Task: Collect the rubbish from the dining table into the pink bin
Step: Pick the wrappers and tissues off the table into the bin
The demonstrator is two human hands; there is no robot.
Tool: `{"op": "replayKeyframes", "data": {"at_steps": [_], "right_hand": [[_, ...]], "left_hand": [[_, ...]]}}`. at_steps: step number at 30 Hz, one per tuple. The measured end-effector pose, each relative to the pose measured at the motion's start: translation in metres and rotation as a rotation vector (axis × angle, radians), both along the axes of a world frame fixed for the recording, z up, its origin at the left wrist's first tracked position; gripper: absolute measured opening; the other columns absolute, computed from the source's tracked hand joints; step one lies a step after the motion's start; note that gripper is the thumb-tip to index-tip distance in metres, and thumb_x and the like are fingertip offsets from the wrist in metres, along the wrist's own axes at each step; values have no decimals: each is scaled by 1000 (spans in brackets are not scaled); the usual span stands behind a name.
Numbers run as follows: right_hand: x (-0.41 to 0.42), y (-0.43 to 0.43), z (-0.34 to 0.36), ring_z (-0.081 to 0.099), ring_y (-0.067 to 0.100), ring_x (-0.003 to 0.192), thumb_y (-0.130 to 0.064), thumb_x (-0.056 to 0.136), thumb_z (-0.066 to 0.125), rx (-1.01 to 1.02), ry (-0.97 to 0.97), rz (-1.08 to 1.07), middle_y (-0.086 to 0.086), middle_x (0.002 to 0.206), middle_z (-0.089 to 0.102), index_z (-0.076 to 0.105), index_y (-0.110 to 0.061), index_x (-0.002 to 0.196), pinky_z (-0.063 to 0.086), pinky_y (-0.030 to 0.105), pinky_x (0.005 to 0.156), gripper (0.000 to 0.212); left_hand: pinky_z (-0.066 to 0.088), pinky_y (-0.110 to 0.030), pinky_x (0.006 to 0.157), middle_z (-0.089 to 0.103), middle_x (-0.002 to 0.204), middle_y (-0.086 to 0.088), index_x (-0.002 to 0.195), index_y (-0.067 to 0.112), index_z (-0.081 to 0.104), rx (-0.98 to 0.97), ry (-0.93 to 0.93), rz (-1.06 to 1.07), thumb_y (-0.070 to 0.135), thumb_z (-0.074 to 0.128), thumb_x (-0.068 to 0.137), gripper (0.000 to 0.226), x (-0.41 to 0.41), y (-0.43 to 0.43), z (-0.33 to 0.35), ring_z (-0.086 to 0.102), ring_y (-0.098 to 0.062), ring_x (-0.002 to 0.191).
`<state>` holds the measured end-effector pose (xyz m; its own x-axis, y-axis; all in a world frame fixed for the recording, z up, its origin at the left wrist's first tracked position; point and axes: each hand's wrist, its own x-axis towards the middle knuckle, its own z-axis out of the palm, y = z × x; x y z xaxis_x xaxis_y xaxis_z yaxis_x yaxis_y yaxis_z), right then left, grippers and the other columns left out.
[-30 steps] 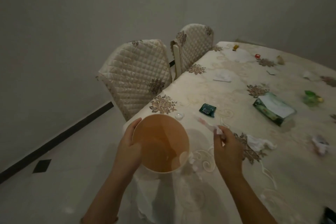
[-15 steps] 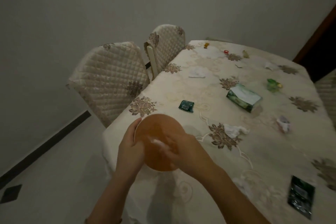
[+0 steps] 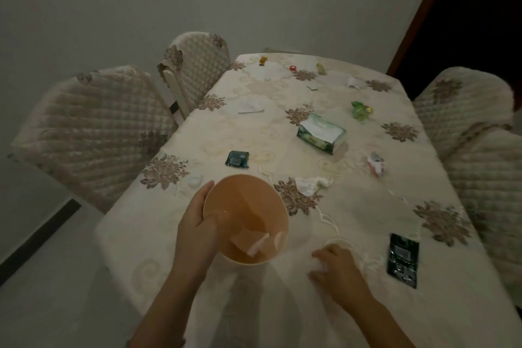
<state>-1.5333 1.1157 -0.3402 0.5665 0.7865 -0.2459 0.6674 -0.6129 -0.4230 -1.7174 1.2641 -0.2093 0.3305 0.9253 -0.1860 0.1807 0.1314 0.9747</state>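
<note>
Left grip (image 3: 197,230) around rim of pink bin (image 3: 240,200)

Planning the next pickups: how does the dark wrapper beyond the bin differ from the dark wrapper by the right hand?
The far wrapper, beyond the pink bin, looks squarish; the near wrapper, by the right hand, is a longer rectangle. The far wrapper looks smaller than the near wrapper, though it also lies farther from the camera. Both are dark green, glossy and lie flat on the tablecloth.
</note>
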Motion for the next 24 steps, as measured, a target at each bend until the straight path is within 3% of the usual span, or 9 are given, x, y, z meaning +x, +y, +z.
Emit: {"op": "replayKeyframes", "data": {"at_steps": [4,8,10,13,15,17,20,24], "right_hand": [[2,-4,-4,54,38,89,-3,71,60,148,9,-73,18,88,60,67,-7,84,41,40,73,15],[11,1,31,58,35,87,9,72,62,407,-28,-240,20,93,64,64,-1,93,39,32,75,24],[15,6,67,57,24,82,2,76,64,596,-23,-346,13,95,62,60,-6,100,41,27,73,25],[5,13,119,55,0,77,-9,76,69,836,30,-314,-11,87,58,57,-20,96,43,7,64,25],[-9,20,139,56,1,81,-12,75,71,828,72,-161,-13,89,58,57,-23,94,45,9,68,26],[-21,30,140,56,10,87,-13,77,69,700,64,-26,-2,100,61,58,-19,103,45,16,76,30],[-29,38,127,49,17,113,-21,80,65,522,75,17,0,127,52,46,-26,124,37,27,94,48],[-19,18,123,48,15,113,-24,77,69,587,-12,6,1,127,52,46,-24,124,34,21,92,52]], "left_hand": [[38,-30,82,49,119,9,131,28,46,0,10,0,-5,35,81,61,10,-6,-1,46,-14,106],[38,-33,84,48,117,10,132,29,46,17,40,-25,-5,37,80,62,19,-13,0,44,-14,106],[40,-35,87,48,118,9,132,29,46,22,44,-42,-5,37,80,62,25,-17,0,45,-15,108],[41,-38,93,48,120,8,132,27,46,23,37,-67,-4,39,81,60,34,-26,1,45,-15,110],[41,-41,98,48,120,8,132,25,46,31,33,-87,-2,40,83,56,40,-33,2,44,-15,110],[42,-40,96,48,119,7,132,25,46,34,29,-114,1,42,85,53,44,-39,3,44,-15,110],[42,-39,96,50,121,6,130,28,48,11,21,-127,2,44,84,53,49,-44,0,46,-16,110],[40,-47,102,52,134,0,129,29,49,7,15,-154,3,43,85,52,56,-48,-3,48,-21,119]]}}
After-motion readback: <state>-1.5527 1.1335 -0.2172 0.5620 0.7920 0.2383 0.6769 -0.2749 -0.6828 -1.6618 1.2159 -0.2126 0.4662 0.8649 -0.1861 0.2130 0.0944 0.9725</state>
